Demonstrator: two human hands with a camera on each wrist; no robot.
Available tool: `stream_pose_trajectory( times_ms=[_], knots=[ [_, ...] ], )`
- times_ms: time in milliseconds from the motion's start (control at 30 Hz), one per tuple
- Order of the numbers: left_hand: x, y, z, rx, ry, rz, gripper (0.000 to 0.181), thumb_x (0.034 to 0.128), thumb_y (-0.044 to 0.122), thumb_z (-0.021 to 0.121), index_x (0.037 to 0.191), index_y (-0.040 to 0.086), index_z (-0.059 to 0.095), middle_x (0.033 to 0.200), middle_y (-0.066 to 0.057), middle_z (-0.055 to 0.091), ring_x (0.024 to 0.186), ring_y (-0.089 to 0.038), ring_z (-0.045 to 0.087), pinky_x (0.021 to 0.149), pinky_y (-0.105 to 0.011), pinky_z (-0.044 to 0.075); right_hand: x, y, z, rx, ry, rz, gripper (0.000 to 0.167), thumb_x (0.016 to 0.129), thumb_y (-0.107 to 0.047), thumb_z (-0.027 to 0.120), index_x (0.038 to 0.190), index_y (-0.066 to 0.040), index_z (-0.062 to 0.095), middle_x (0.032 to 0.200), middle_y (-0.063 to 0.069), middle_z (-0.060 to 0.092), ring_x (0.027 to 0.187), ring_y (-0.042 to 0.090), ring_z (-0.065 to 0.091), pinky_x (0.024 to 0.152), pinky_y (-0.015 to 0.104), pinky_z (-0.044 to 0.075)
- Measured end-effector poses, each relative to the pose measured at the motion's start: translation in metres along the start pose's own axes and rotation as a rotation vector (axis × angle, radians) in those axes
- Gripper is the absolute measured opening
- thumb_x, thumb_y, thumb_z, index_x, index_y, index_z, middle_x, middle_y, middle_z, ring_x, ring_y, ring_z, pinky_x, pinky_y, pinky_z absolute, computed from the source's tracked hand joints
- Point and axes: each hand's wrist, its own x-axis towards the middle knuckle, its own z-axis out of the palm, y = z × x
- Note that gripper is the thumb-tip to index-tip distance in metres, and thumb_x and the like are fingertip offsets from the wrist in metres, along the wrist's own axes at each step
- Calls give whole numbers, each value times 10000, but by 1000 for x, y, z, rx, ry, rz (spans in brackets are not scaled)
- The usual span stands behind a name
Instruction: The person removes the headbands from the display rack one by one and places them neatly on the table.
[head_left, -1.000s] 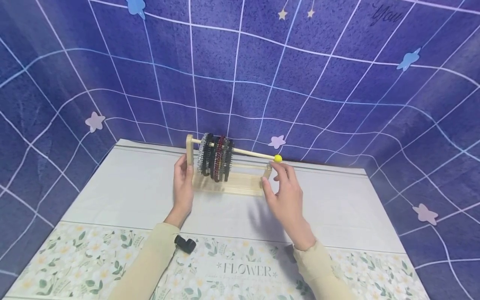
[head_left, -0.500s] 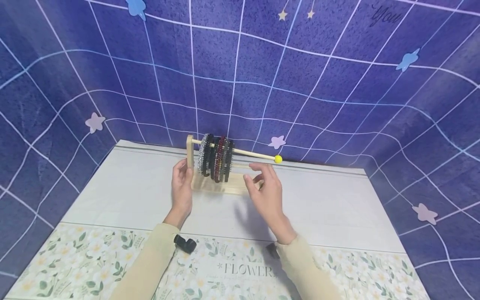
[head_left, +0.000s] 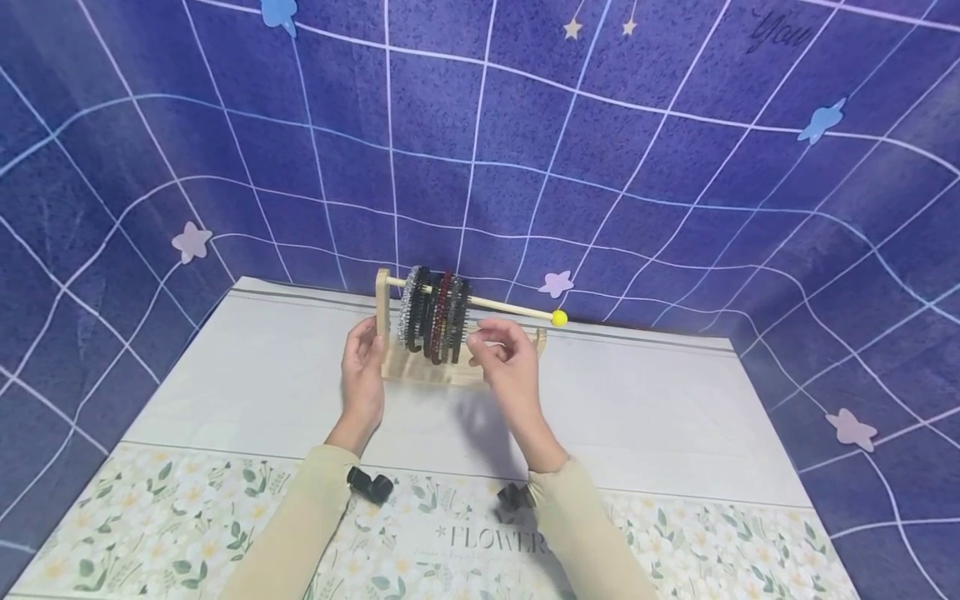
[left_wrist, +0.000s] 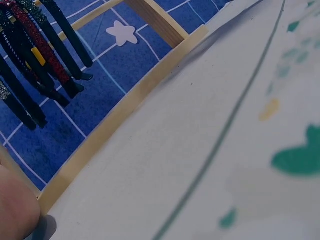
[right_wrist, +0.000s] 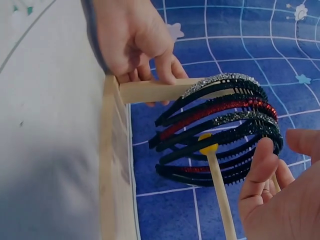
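Several headbands (head_left: 435,321), black, silver and dark red with toothed inner edges, hang on the upper rod (head_left: 517,309) of a wooden rack. A yellow ball (head_left: 559,318) caps that rod's right end. My left hand (head_left: 362,375) grips the rack's left upright (head_left: 382,304), thumb in front, as the right wrist view also shows. Just right of the headbands is my right hand (head_left: 513,362), fingers loosely bent, with a gap between thumb and forefinger (right_wrist: 302,141). Whether its fingertips touch the last headband cannot be told. Part of the rack's base (head_left: 427,375) lies behind the right hand.
The rack stands on a white tabletop (head_left: 270,375) close to a blue grid-patterned cloth (head_left: 480,167) with stars. A floral strip (head_left: 187,517) runs along the near side. The rack's short right post (head_left: 541,340) shows beyond the right hand.
My right hand has moved left along the rack, from below the yellow ball to beside the headbands, its fingers bending more. The left hand keeps its grip on the upright.
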Motion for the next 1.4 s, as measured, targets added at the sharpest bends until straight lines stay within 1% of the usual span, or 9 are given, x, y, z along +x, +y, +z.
stream_pose_trajectory(
  times_ms=[167, 300, 433, 533, 767, 933, 1067, 1200, 1400],
  knots=[
    [-1, 2, 2, 19, 2, -13, 354, 1156, 112, 572, 1503, 179, 590, 1499, -4, 599, 1446, -180, 520, 1262, -348, 387, 5, -1, 8, 6, 7, 12, 383, 972, -39, 826, 1319, 42, 686, 1025, 71, 773, 681, 106, 699, 523, 168, 453],
    [-2, 2, 3, 19, 7, -17, 362, 1157, 101, 562, 1514, 153, 577, 1554, -54, 576, 1490, -212, 500, 1298, -371, 367, 8, 0, 14, -27, 22, 18, 374, 952, -58, 847, 1291, 18, 708, 1007, 87, 771, 690, 99, 681, 570, 195, 511],
    [-3, 1, 2, 30, 9, -13, 367, 1157, 93, 556, 1521, 138, 568, 1606, -100, 545, 1548, -251, 458, 1331, -393, 336, 9, 0, 16, -45, 34, 11, 341, 929, -20, 847, 1246, 11, 725, 947, 95, 760, 693, 99, 663, 611, 207, 565],
    [-3, 1, 2, 31, 7, -5, 363, 1156, 86, 556, 1516, 134, 571, 1614, -117, 538, 1568, -267, 438, 1344, -403, 319, 10, 0, 16, -40, 31, 6, 327, 931, 23, 833, 1239, 23, 724, 908, 81, 749, 687, 92, 662, 608, 201, 572],
    [-4, 0, 0, 39, 14, 1, 364, 1155, 90, 564, 1516, 130, 580, 1600, -124, 558, 1558, -283, 453, 1333, -441, 335, 10, 0, 13, -38, 15, -12, 316, 953, 55, 807, 1253, 29, 713, 897, 35, 734, 702, 77, 667, 624, 187, 586],
    [-4, -1, -3, 47, 19, 4, 379, 1157, 95, 564, 1536, 116, 566, 1599, -124, 561, 1550, -287, 462, 1326, -446, 344, 9, -4, 10, -54, 19, -20, 320, 953, 43, 810, 1260, 36, 719, 919, 73, 752, 712, 78, 671, 621, 183, 570],
    [-3, -1, -3, 45, 20, 0, 382, 1157, 96, 566, 1538, 117, 566, 1599, -124, 562, 1543, -284, 470, 1320, -438, 354, 8, -9, 7, -61, 30, -25, 324, 964, 37, 803, 1277, 30, 718, 916, 61, 753, 698, 75, 663, 599, 177, 546],
    [-2, 0, -3, 44, 11, -1, 385, 1155, 96, 570, 1539, 120, 566, 1633, -146, 538, 1561, -296, 452, 1332, -447, 340, 7, -16, 3, -63, 40, -57, 334, 968, 52, 787, 1294, 19, 718, 902, 30, 743, 684, 82, 663, 577, 173, 524],
    [-1, 2, -2, 56, 4, -6, 384, 1159, 94, 559, 1542, 129, 565, 1655, -148, 518, 1574, -298, 435, 1341, -456, 328, 8, -21, -3, -64, 47, -105, 328, 968, 75, 771, 1289, 33, 714, 895, 27, 728, 685, 62, 645, 568, 160, 495]
  ],
)
